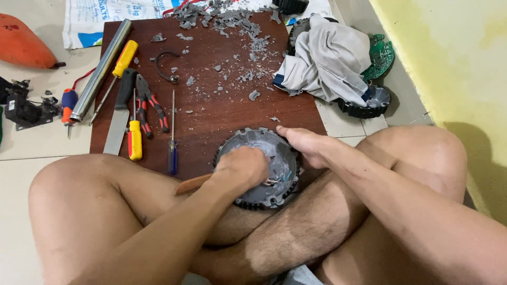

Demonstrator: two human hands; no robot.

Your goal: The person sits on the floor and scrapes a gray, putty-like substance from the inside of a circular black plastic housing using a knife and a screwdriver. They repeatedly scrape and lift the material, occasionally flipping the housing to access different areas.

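Observation:
A round dark wheel-like part (274, 153) with a grey filled face and a toothed rim rests against my crossed legs at the near edge of a brown board (222, 111). My left hand (243, 168) is closed around a tool with a wooden handle (193, 183), its working end pressed onto the grey face. My right hand (303, 145) grips the part's right rim and steadies it. A few thin wires (274, 180) show near the part's lower side.
On the board's left lie a metal tube (103, 66), a yellow-handled screwdriver (122, 60), a flat file (119, 124), red-handled pliers (150, 105) and a slim blue-handled screwdriver (172, 142). Grey chips (232, 26) litter the far end. A grey cloth (327, 58), green circuit board (381, 55) and another round part (369, 103) lie right.

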